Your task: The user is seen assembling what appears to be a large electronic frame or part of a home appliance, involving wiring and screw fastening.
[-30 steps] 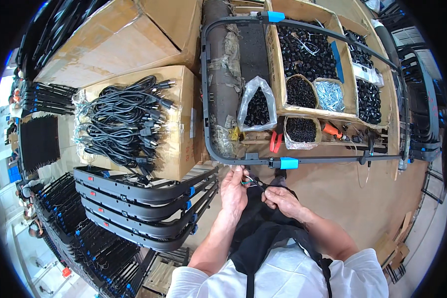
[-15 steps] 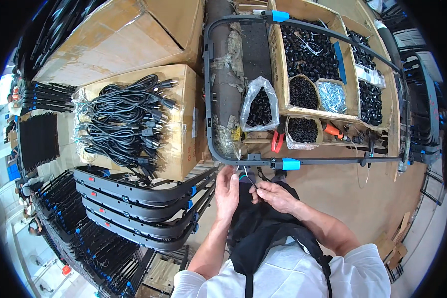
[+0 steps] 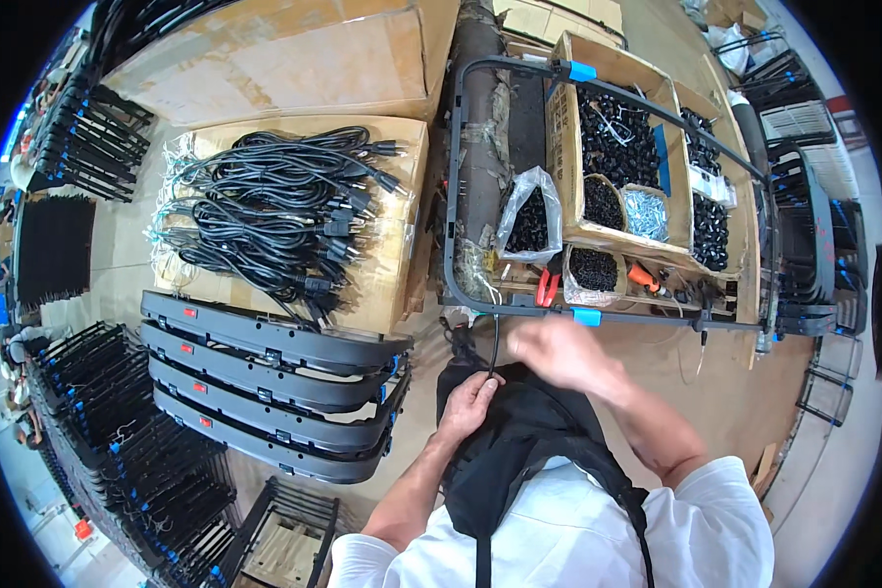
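A thin black cable (image 3: 496, 343) hangs from the near edge of a black rounded metal frame (image 3: 451, 201), and pale wire ends show above that edge. My left hand (image 3: 468, 404) is closed on the cable below the frame. Just right of the cable is my right hand (image 3: 561, 353), close under the frame's near bar; motion blurs its fingers, so their grip is unclear. Blue tape (image 3: 586, 317) wraps the bar beside it.
Coiled power cords (image 3: 265, 211) lie on a cardboard box (image 3: 412, 186) at left, above stacked black curved panels (image 3: 274, 421). Behind the frame are a wooden tray (image 3: 570, 147) of small black parts and screws, a plastic bag (image 3: 531, 211), red-handled pliers (image 3: 549, 282) and an orange-handled tool (image 3: 644, 277).
My left hand has come down from the frame's edge and now grips the cable lower. My right hand has risen toward the bar. The whole view has shifted.
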A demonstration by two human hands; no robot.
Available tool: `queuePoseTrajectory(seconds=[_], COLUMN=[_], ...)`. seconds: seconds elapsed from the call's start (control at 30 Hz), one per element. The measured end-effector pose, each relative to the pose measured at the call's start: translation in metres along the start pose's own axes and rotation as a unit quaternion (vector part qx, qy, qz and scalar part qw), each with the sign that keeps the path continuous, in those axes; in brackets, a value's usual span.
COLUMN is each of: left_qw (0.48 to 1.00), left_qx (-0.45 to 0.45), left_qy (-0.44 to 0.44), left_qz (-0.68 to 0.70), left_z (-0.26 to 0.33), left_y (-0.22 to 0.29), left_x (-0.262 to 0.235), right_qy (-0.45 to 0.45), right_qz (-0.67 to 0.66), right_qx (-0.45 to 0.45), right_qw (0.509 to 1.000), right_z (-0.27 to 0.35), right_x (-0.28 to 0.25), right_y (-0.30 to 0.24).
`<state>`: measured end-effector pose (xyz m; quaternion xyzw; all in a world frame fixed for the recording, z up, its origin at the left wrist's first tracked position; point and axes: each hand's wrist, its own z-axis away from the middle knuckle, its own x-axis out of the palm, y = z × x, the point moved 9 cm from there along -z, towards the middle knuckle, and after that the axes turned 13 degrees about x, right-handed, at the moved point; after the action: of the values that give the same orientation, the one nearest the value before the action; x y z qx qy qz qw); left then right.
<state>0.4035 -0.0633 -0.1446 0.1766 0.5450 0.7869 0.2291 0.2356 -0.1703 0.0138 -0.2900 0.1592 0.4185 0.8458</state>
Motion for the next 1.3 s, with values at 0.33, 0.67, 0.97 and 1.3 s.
queuePoseTrajectory(seconds=[0.33, 0.67, 0.97, 1.3], left_qw=[0.998, 0.993, 0.985, 0.954], left_qx=[0.031, 0.030, -0.034, -0.006], left_qy=[0.047, 0.111, 0.157, 0.285], left_qz=[0.006, -0.013, -0.059, 0.091], left_z=[0.006, 0.012, -0.004, -0.061], left_y=[0.027, 0.031, 0.035, 0.072], left_x=[-0.012, -0.024, -0.008, 0.000], right_qy=[0.038, 0.129, 0.203, 0.039], right_qz=[-0.023, -0.706, -0.493, -0.270], right_qx=[-0.083, -0.002, -0.037, -0.094], right_qw=[0.996, 0.696, 0.845, 0.957], right_z=[-0.129, -0.158, -0.193, -0.180], right_x=[-0.024, -0.044, -0.104, -0.094], right_y=[-0.007, 0.101, 0.028, 0.012])
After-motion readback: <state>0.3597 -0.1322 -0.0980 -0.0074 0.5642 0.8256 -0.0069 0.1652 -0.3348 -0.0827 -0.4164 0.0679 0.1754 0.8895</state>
